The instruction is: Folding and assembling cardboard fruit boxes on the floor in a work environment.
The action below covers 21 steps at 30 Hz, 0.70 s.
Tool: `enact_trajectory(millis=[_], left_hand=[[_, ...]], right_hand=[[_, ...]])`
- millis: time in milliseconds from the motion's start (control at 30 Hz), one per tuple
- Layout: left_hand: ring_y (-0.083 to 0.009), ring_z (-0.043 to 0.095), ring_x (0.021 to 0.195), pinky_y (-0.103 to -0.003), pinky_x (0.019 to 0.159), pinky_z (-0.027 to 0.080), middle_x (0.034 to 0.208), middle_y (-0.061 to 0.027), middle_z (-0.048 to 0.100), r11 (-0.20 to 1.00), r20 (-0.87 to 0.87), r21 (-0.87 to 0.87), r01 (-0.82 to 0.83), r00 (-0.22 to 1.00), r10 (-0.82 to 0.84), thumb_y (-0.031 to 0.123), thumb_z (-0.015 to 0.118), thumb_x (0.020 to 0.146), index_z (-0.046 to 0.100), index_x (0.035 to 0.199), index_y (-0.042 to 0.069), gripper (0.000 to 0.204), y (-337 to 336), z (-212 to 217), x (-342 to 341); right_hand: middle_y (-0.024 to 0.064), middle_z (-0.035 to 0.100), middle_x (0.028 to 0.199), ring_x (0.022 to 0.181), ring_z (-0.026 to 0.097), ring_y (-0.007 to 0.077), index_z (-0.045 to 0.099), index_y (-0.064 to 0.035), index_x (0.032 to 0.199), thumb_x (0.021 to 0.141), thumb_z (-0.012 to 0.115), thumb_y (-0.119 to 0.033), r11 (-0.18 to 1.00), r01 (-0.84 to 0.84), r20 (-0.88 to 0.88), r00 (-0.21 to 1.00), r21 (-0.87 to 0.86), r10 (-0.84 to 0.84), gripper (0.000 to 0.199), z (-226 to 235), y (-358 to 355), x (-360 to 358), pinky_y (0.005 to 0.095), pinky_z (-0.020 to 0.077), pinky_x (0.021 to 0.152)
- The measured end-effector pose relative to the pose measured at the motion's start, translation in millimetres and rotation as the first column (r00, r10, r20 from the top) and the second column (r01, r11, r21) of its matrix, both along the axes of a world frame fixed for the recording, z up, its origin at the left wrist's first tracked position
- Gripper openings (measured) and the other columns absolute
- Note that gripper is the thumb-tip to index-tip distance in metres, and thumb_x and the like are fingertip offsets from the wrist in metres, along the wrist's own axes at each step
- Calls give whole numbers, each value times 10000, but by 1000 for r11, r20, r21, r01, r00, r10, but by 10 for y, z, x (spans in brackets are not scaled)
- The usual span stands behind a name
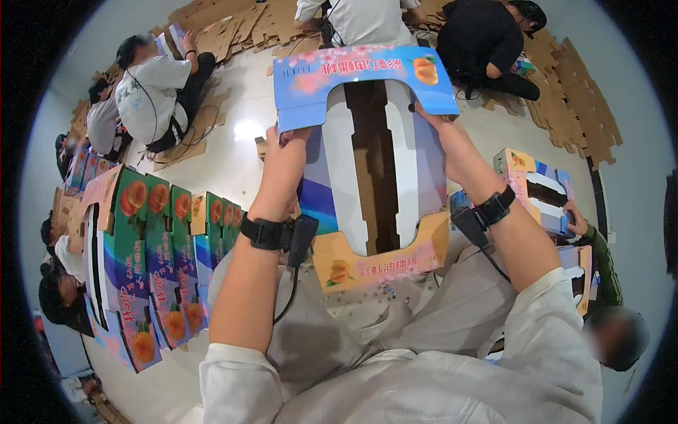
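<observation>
A cardboard fruit carton printed with peaches and blossoms is held up in front of me over my lap. Its far end is blue and its near end peach-orange, with white inner flaps beside a long open slot showing brown board inside. My left hand grips the far left corner, fingers partly hidden under the blue end panel. At the far right corner my right hand holds the same panel, its fingers partly out of sight behind the side wall. Both wrists carry black straps with a small device and cable.
To my left stands a row of similar green and blue cartons. More cartons are at the right, next to a person in a green sleeve. Several people sit around the room, and flattened brown cardboard lies along the floor's far edge.
</observation>
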State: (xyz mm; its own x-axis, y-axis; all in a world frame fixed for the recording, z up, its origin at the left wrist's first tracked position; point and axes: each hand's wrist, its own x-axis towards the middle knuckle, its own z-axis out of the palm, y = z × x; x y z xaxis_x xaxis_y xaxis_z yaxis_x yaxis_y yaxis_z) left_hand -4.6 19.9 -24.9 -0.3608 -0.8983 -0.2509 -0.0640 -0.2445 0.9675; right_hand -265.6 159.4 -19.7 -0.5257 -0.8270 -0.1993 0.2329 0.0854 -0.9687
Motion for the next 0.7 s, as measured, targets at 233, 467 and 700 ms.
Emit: enact_trajectory(millis=[233,467,700], left_hand=[[-155,628,1195,-319,1000,491,1328,-36,673,969,-228,-172,-178,964,137,304,627,1095,588,1373,76,361,-316,160,204],[-151,651,1007,-322,872,534,1151,-33,684,836,-489,-345,-426,842,227,323,742,1029,595,1249,63,371,-302,214,225],[-171,669,1005,-316,833,548,1187,-92,697,681,-460,-434,-590,795,395,298,790,994,561,1286,9,470,-511,354,328]], right_hand=[[100,566,1455,1313,555,205,422,-84,1577,1001,714,-470,977,-162,-124,976,136,179,753,8,118,-138,362,475,1059],[177,479,1551,1375,493,355,434,-73,1562,956,627,-660,879,-224,-9,968,421,250,865,-259,70,92,531,455,1073],[70,606,1397,1291,566,212,528,-106,1482,892,617,-186,922,-320,5,945,219,327,602,-252,129,-21,475,518,990]])
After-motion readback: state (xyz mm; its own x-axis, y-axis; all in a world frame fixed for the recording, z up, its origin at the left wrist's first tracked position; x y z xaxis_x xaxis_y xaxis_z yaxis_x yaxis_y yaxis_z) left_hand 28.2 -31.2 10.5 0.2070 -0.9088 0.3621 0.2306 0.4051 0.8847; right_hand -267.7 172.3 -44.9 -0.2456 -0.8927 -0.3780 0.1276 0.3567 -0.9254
